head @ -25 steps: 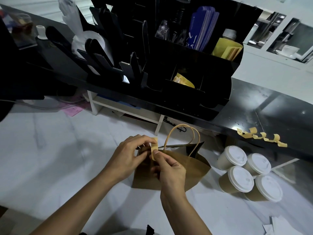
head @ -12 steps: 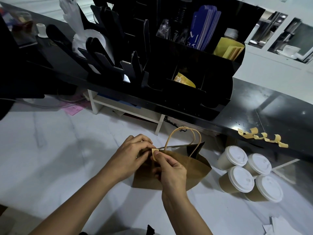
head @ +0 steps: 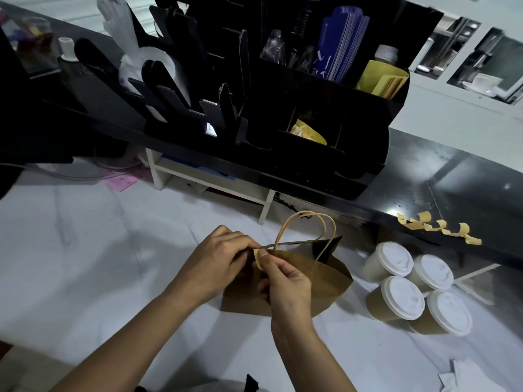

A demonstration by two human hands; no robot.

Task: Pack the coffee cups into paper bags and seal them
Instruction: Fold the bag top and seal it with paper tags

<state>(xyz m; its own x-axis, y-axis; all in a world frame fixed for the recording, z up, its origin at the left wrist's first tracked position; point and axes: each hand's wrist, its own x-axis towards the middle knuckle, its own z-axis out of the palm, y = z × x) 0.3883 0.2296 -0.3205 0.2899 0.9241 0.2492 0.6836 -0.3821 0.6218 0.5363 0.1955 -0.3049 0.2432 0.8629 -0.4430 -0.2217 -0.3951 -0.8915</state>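
At bag (head: pixel 305 281) top, both hands (head: pixel 254 264) pinch tape strip (head: pixel 258 258); cups (head: pixel 413 290) nearby.

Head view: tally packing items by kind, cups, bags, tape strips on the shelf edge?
Lidded coffee cups: 4
Brown paper bags: 1
Tape strips on the black shelf edge: about 5; they curl and overlap, so exact count unclear
Tape piece at left hand and right hand: 1
Total: about 11

Brown paper bag (head: pixel 297 281) upright w/ handles up, four lidded cups (head: pixel 416 287) clustered just right
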